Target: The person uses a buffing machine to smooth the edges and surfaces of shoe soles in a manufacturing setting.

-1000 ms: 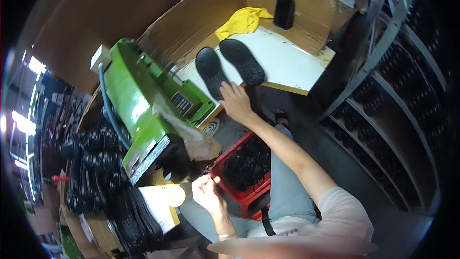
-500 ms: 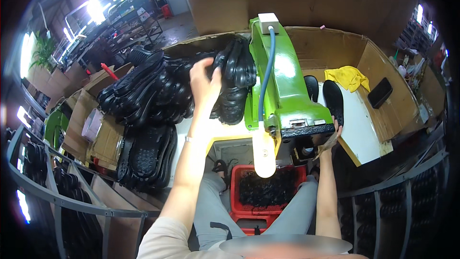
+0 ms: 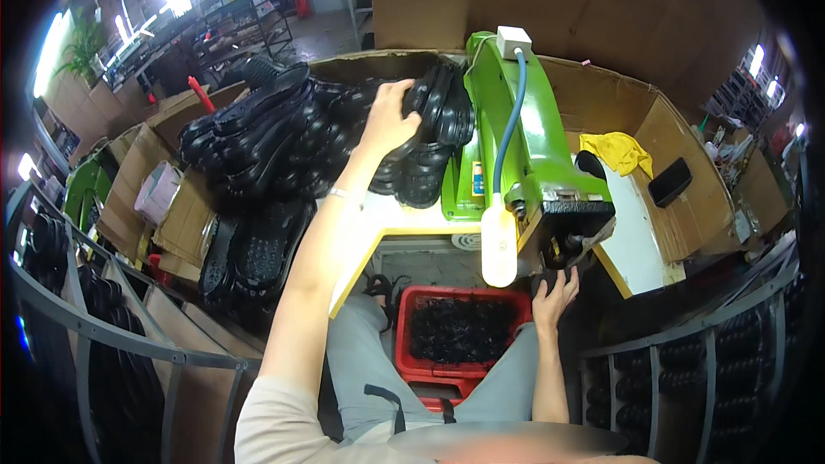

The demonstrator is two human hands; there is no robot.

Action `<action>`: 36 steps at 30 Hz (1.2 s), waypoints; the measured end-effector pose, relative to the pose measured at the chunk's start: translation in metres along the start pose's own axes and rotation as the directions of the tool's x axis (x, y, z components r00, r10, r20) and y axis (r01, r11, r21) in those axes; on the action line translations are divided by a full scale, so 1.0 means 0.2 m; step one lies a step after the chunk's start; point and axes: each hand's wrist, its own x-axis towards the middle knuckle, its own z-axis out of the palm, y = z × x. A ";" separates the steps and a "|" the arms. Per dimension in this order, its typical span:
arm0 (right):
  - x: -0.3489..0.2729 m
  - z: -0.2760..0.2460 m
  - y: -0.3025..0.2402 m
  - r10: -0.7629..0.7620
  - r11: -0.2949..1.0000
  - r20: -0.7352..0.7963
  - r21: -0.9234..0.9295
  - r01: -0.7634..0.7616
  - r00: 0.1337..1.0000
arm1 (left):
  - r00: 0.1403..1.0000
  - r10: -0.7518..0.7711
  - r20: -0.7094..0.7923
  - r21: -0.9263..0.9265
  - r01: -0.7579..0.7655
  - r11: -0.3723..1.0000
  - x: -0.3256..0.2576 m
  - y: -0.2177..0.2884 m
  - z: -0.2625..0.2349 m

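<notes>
My left hand (image 3: 391, 123) reaches into the pile of black shoe soles (image 3: 258, 133) left of the green machine (image 3: 528, 129). Its thumb and fingers close on the edge of a glossy black sole (image 3: 432, 103) at the pile's right end. Just below the machine's dark working head (image 3: 563, 241), my right hand (image 3: 555, 302) points upward with its fingers apart. Dark parts behind its fingertips are hard to make out. More soles (image 3: 262, 249) lie stacked on the left of the table.
A red basket (image 3: 402, 335) of black scraps stands between my knees. Right of the machine lie a yellow cloth (image 3: 614, 153) and a phone (image 3: 670, 182). Metal racks (image 3: 739, 324) holding soles curve along both sides. A lit lamp (image 3: 499, 245) hangs at the machine's front.
My left hand has come up against the sole at the pile's end. The right hand has dropped from beside the machine head to below it. The whole view has shifted somewhat.
</notes>
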 end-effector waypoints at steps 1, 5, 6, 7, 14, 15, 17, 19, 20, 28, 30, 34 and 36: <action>-0.04 -0.01 0.00 -0.005 1.000 0.003 -0.007 0.005 1.000 | 0.997 0.071 0.007 0.095 -0.071 0.993 0.03 0.00 0.03; -0.14 -0.05 0.06 0.043 0.999 0.058 -0.003 -0.043 0.997 | 0.997 -0.028 0.070 0.304 0.005 0.953 0.16 0.03 0.13; -0.17 -0.06 0.08 0.071 0.997 0.070 0.006 -0.071 0.995 | 1.000 -0.022 0.021 0.264 0.015 0.964 0.20 0.04 0.11; -0.20 -0.06 0.09 0.121 0.992 0.088 0.013 -0.122 0.989 | 0.999 -0.043 0.017 0.284 0.037 0.958 0.22 0.04 0.08; -0.39 0.01 0.11 0.153 0.974 0.157 0.140 -0.175 0.976 | 0.910 0.075 -0.408 0.389 0.098 0.916 0.09 0.13 -0.42; -0.40 0.03 0.08 0.166 0.962 0.180 0.185 -0.199 0.969 | 0.859 0.097 -0.503 0.374 0.115 0.920 -0.01 0.17 -0.51; -0.41 0.06 -0.02 0.257 0.879 0.307 0.320 -0.354 0.916 | 0.770 0.142 -0.622 0.354 0.115 0.928 -0.23 0.26 -0.68; -0.39 0.04 -0.16 0.221 0.771 0.537 0.415 -0.483 0.814 | 0.767 0.010 -0.642 0.178 0.136 0.975 -0.55 0.36 -0.79; -0.39 0.02 -0.24 0.090 0.738 0.570 0.512 -0.439 0.816 | 0.794 -0.053 -0.606 0.170 0.194 0.966 -0.71 0.41 -0.82; -0.34 -0.13 -0.57 -0.132 0.292 0.267 0.931 -0.220 0.955 | 0.589 -0.786 0.189 -0.644 0.678 0.353 -1.53 0.45 -0.46; -0.27 -0.23 -0.49 -0.173 0.246 0.181 0.960 -0.135 0.968 | 0.603 -0.727 0.329 -0.719 0.659 0.221 -1.56 0.46 -0.33; -0.14 -0.41 -0.38 -0.012 0.191 0.165 0.969 -0.160 0.986 | 0.682 -0.380 0.625 -0.748 0.662 -0.044 -1.48 0.56 -0.10; -0.09 -0.48 -0.32 0.203 0.108 0.248 0.956 -0.273 0.947 | 0.907 -0.211 0.365 -0.707 0.418 0.570 -1.39 0.64 0.02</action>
